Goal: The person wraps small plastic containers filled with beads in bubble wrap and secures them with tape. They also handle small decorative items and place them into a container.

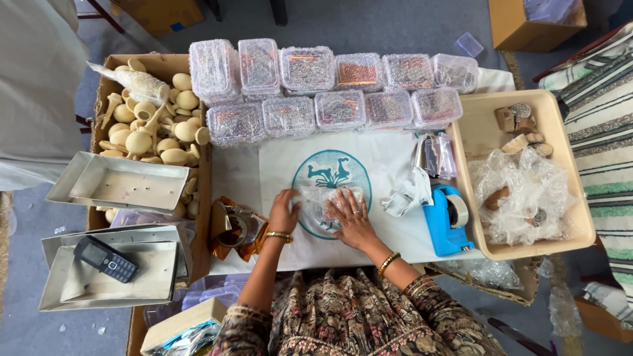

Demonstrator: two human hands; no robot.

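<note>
A: Start at the fingers. What are they doing?

B: The right hand [353, 217] lies flat with its fingers spread wide, pressing down on a small bubble-wrapped bundle [321, 209]. The left hand [283, 211] is curled at the bundle's left edge, fingertips pinching or tucking the wrap; how tight that grip is cannot be told from this view.

A: And where does the bundle sit?

B: On the white cloth [389, 165], over its teal round emblem [330, 173], directly in front of the person.

A: So which step does this look like?

B: Judging by the pose, the wrap is being folded closed around one item and held down. It seems mid-wrap, not yet sealed (no tape shows on it).

A: What would the next move call for?

B: Probably 1 hand holding the fold shut while the other frees itself. The blue tape dispenser [447, 221] stands just right of the right hand, so that reach is short. Letting go too soon could let the wrap spring open.

A: Moving outward?

B: To the left, near the left hand, lies a crumpled gold foil piece with a tape roll [234, 227]. Behind the cloth, 2 rows of bubble-wrapped clear boxes [330, 89] stand side by side. At the far left a cardboard box of pale wooden pieces [155, 122] sits behind metal trays [119, 181], 1 of them carrying a small dark phone [105, 259]. At the right, a beige tray [475, 132] holds loose bubble wrap [524, 194] and a few wooden items.
</note>
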